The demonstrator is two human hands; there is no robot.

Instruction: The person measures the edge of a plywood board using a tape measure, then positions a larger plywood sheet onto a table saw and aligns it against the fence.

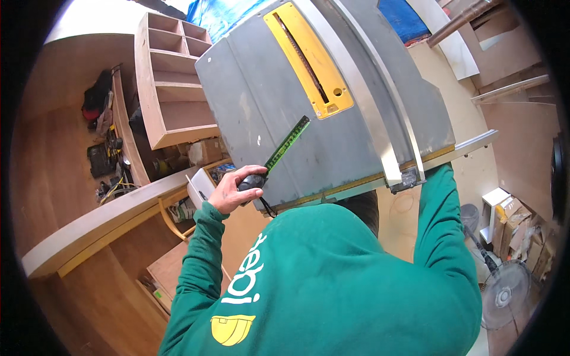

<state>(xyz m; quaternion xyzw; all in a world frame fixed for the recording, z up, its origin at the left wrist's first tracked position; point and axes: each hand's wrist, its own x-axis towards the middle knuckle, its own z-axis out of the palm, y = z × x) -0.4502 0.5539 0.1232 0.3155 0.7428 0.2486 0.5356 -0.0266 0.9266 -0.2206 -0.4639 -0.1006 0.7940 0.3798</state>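
My left hand (225, 191) is closed around a black tape measure (253, 181) at the near left corner of a grey table saw (243, 113). Its green blade (287, 144) sticks out at a slant over the grey top, the tip short of the yellow insert plate (331, 105). A dark slot runs along that plate. A cord hangs below the tape measure. My right arm, in a green sleeve (438, 207), reaches to the front rail (475, 142) right of the metal fence (374, 118); the hand itself is hidden beyond the saw's edge.
An open wooden shelf unit (155, 89) stands left of the saw. Tools and bags (102, 157) lie on brown boards at far left. A fan (504, 295) and a box of wood offcuts (515, 222) are at lower right. Blue sheeting (219, 18) hangs behind the saw.
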